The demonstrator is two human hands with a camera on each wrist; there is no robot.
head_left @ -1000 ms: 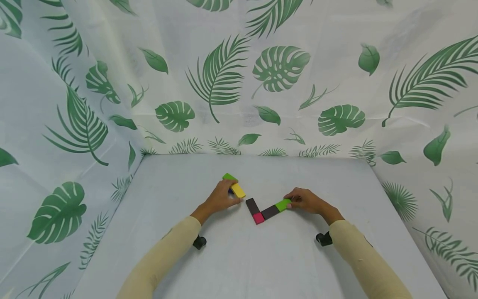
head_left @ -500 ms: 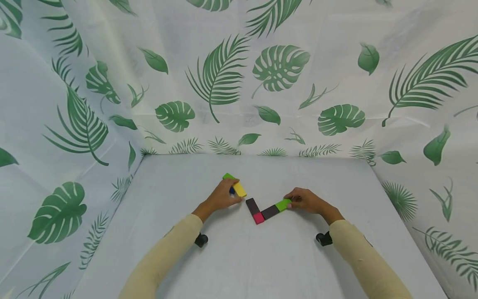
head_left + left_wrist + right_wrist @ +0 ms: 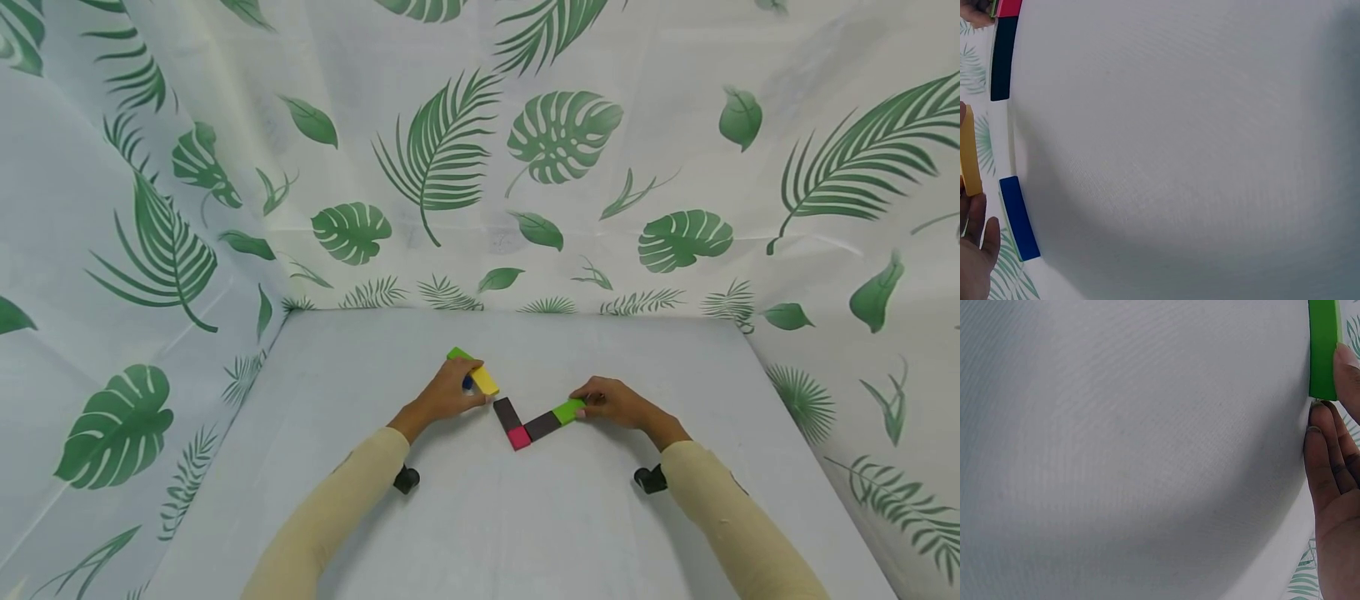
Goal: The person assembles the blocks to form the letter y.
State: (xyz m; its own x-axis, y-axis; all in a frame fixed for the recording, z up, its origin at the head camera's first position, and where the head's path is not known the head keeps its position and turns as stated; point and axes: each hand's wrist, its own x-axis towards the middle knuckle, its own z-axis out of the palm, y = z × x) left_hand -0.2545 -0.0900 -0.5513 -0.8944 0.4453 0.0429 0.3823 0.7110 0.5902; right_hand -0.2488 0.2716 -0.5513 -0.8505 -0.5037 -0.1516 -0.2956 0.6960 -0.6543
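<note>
My left hand (image 3: pixel 444 395) pinches a yellow block (image 3: pixel 486 382) between thumb and fingers. In the left wrist view this yellow block (image 3: pixel 970 153) is held above the table. A blue block (image 3: pixel 1019 217) lies beneath; a green block (image 3: pixel 457 354) shows past the fingers. To the right, a dark block (image 3: pixel 506 412), a pink block (image 3: pixel 519 437) and a second dark block (image 3: pixel 543 426) form a V, which a bright green block (image 3: pixel 567 412) extends. My right hand (image 3: pixel 618 402) pinches that green block's outer end, its thumb along one side in the right wrist view.
The blocks lie on a pale grey tabletop (image 3: pixel 570 517). A white leaf-print cloth (image 3: pixel 465 275) rises at the back and both sides. Dark wrist cameras, such as the left one (image 3: pixel 407 479), sit under each forearm.
My left hand has shifted slightly right with the yellow block, and its end is now nearer the upper dark block. My right hand and the V of blocks have stayed put.
</note>
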